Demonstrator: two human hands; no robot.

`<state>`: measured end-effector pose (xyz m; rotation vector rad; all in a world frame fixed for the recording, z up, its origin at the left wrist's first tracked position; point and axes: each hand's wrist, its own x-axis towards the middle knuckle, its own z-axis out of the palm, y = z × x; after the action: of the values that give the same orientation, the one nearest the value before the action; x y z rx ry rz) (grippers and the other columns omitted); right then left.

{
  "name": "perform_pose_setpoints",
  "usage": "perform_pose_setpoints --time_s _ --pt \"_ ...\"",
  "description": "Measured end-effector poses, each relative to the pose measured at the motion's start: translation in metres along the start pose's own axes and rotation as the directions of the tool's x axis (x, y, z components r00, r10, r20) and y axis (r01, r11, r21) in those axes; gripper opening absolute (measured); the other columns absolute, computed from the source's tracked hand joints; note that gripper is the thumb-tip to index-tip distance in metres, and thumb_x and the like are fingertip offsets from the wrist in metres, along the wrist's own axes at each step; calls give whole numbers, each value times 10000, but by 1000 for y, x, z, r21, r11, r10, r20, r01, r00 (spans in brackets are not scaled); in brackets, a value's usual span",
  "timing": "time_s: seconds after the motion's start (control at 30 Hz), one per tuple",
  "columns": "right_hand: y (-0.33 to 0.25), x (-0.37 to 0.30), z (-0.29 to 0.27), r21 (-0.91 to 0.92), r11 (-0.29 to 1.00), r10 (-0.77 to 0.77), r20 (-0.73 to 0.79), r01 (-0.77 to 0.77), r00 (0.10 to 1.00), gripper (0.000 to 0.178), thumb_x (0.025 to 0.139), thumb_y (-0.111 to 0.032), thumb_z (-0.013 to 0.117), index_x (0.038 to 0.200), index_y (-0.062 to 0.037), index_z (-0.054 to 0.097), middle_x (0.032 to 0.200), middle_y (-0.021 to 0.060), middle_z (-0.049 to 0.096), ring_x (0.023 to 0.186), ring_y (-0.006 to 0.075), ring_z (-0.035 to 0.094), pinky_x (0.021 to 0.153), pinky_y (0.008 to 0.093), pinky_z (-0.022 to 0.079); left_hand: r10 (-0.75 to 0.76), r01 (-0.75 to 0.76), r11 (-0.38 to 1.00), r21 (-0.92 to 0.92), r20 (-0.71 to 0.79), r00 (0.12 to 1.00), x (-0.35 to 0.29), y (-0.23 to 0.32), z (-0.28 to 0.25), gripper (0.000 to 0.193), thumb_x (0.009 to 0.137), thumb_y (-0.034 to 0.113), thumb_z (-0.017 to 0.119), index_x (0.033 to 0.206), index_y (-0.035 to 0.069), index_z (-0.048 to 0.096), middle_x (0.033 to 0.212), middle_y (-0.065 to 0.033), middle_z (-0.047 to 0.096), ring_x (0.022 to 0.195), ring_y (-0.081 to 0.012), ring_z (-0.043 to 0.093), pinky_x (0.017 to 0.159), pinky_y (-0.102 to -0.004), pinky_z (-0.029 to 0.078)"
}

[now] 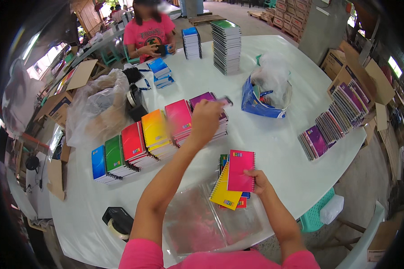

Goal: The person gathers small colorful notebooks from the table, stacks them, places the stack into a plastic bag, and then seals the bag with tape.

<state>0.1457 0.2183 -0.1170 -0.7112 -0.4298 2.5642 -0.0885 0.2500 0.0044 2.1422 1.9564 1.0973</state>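
Observation:
My right hand [257, 181] grips a pink spiral notebook [241, 167], its thumb on the cover. Fanned out beneath that are a yellow notebook [226, 190] and the edges of green, blue and red ones. My left hand [205, 119] is closed over the purple notebook stack [202, 98], and a thin dark-edged purple notebook [227, 101], partly hidden and blurred, sticks out past its fingers. Left of it stand stacks of pink notebooks [178, 117], yellow notebooks [155, 127], red notebooks [133, 140], green notebooks [114, 152] and blue notebooks [98, 161].
Clear plastic sheets [195, 219] lie before me beside a black tape dispenser [118, 222]. Tall notebook piles [226, 49] rise at the back, near a seated person [149, 38] handling something. A blue container [262, 107] holds plastic. More purple notebooks [318, 141] line the right edge.

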Motion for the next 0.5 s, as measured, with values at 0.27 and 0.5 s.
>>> perform_pose_setpoints --time_s 0.27,0.5 --pt "-4 3 -8 -57 998 10 117 -3 993 476 767 -124 616 1188 31 457 1087 158 583 978 240 592 879 367 472 445 -450 891 -66 329 833 -51 2 19 298 723 -30 537 996 74 596 1064 -108 586 1100 -298 484 957 -393 347" --pt "4 -11 -5 -131 990 50 -40 -54 998 424 761 -119 599 1137 43 491 1057 181 590 945 268 604 878 391 471 18 -44 927 371 75 997 -23 -39 24 289 738 41 560 1027 58 574 1057 -95 591 1057 -260 513 941 -365 362"
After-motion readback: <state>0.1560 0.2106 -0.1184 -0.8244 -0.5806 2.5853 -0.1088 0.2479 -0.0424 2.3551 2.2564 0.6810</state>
